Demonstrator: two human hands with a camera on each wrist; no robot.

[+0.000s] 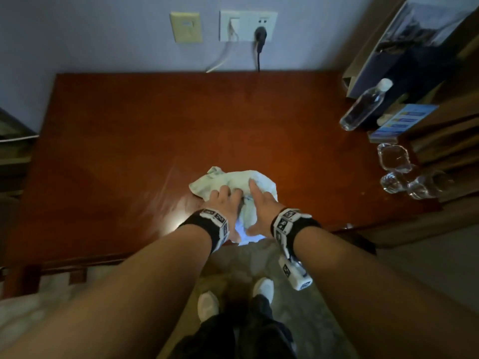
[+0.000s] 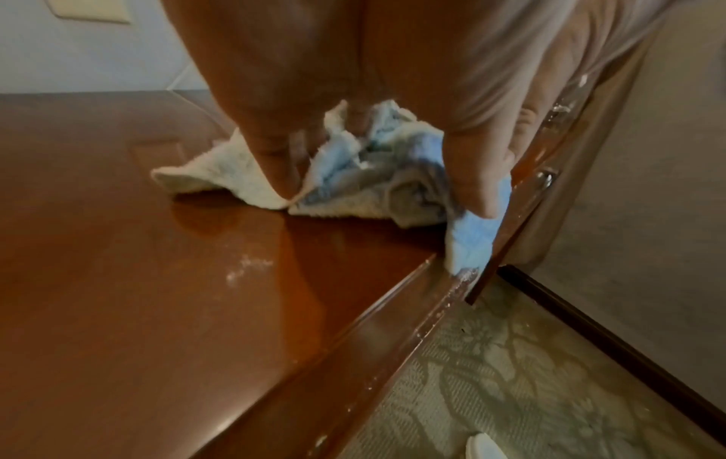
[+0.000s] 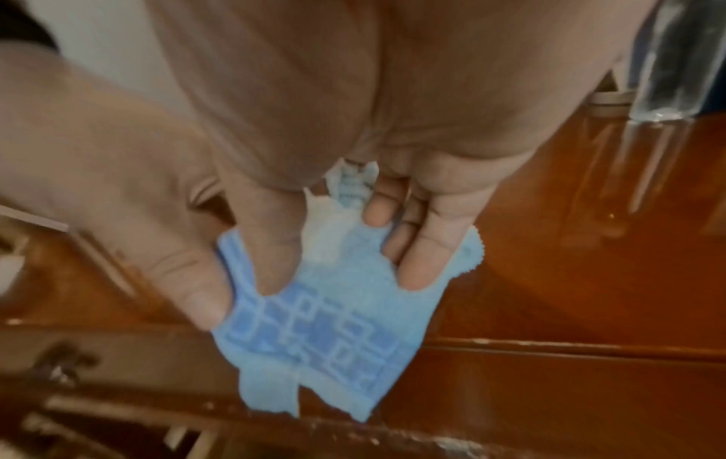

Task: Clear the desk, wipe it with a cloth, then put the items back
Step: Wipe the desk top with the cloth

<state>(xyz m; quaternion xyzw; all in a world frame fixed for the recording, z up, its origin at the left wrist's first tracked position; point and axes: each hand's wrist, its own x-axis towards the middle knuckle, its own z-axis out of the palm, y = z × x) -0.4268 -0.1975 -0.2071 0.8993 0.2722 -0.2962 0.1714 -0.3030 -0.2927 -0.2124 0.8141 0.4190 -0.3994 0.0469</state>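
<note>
A crumpled white and pale blue cloth (image 1: 234, 178) lies on the brown wooden desk (image 1: 145, 130), close to its front edge. Both hands are on it. My left hand (image 1: 224, 200) has its fingers bent into the bunched folds, and the thumb holds down the blue end by the edge. In the left wrist view the cloth (image 2: 353, 177) is gathered between finger and thumb of that hand (image 2: 377, 192). My right hand (image 1: 259, 203) lies flat on the cloth with the index finger stretched forward. In the right wrist view this hand (image 3: 314, 279) presses the patterned blue corner (image 3: 326, 335), which hangs over the desk edge.
Along the desk's right side stand a clear water bottle (image 1: 365, 106), a blue leaflet (image 1: 400, 120), a glass ashtray (image 1: 394, 158) and two glasses on their sides (image 1: 414, 186). Cables run from wall sockets (image 1: 259, 35) behind the desk. Patterned carpet (image 2: 530, 388) lies below the front edge.
</note>
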